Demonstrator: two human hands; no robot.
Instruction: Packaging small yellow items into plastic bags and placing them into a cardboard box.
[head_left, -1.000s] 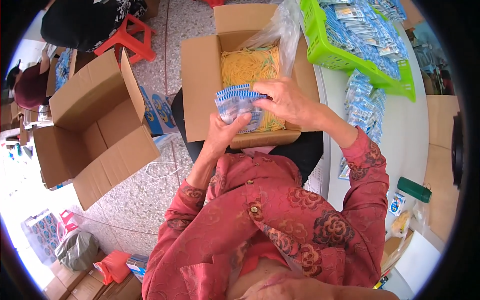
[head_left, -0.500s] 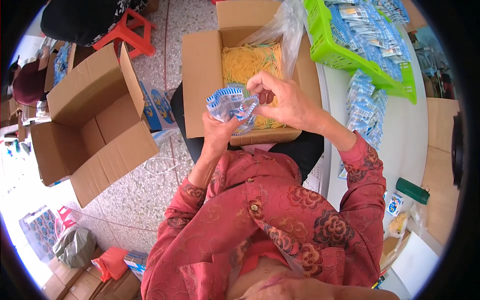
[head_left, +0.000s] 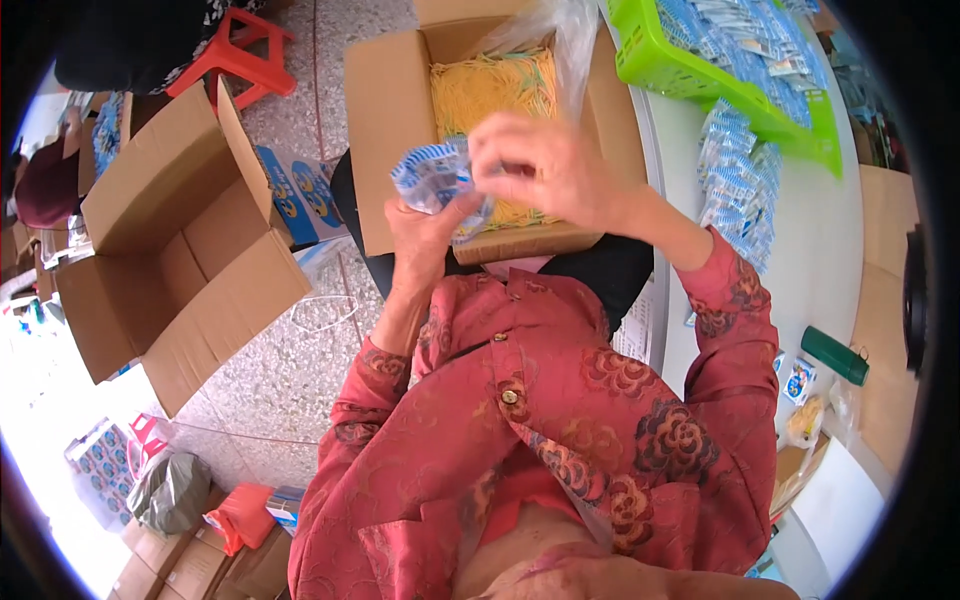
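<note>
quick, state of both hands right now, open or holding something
Left hand: closed on blue-and-white packets.
Right hand: blurred, partly curled near the packets; cannot tell whether it holds anything.

I look through the left of two fisheye cameras side by side on my head, facing steeply down my own front. My red floral jacket (head_left: 560,420) fills the near lower middle; my fingers (head_left: 498,145) and the cardboard box (head_left: 385,130) sit farther out, above centre. Rightward, the white desk (head_left: 820,250) bends toward the rim.
</note>
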